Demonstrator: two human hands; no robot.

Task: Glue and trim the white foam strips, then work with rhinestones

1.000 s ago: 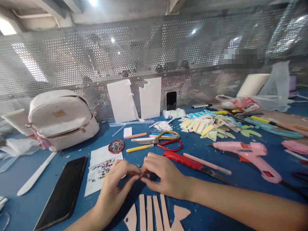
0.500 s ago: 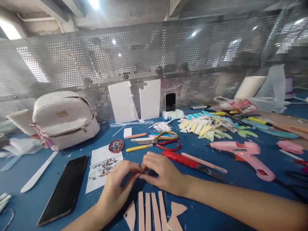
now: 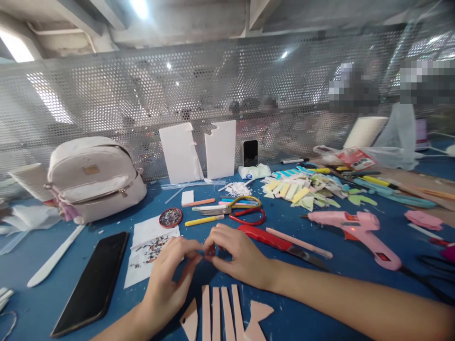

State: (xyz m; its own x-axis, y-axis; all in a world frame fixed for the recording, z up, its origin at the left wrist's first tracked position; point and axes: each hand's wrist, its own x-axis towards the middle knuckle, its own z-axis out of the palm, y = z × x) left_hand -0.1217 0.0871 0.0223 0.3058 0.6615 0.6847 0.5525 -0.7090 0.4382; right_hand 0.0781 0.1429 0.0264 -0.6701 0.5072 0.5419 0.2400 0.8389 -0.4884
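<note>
My left hand (image 3: pixel 169 274) and my right hand (image 3: pixel 237 251) meet at the middle of the blue table, thumbs and forefingers pinched. Anything between the fingertips is too small or hidden to make out. Just in front of me lie several pale pink strips (image 3: pixel 216 312), with a pointed pink piece (image 3: pixel 190 319) on their left and a tail-shaped pink piece (image 3: pixel 260 310) on their right. Partly behind my left hand is a white paper (image 3: pixel 132 279) scattered with tiny dark and orange bits. A red-rimmed round dish (image 3: pixel 170 218) of similar bits touches its top edge.
Beyond my hands lie scissors (image 3: pixel 249 216), markers (image 3: pixel 204 220) and a red utility knife (image 3: pixel 265 237). A pink glue gun (image 3: pixel 366 232) is on the right. Left are a black phone (image 3: pixel 93 282), a white plastic knife (image 3: pixel 55 258) and a backpack (image 3: pixel 95 177). Foam scraps (image 3: pixel 302 187) are heaped behind.
The fingertips of my two hands, touching before, have drawn slightly apart. My view has shifted a little; the things on the table lie as before.
</note>
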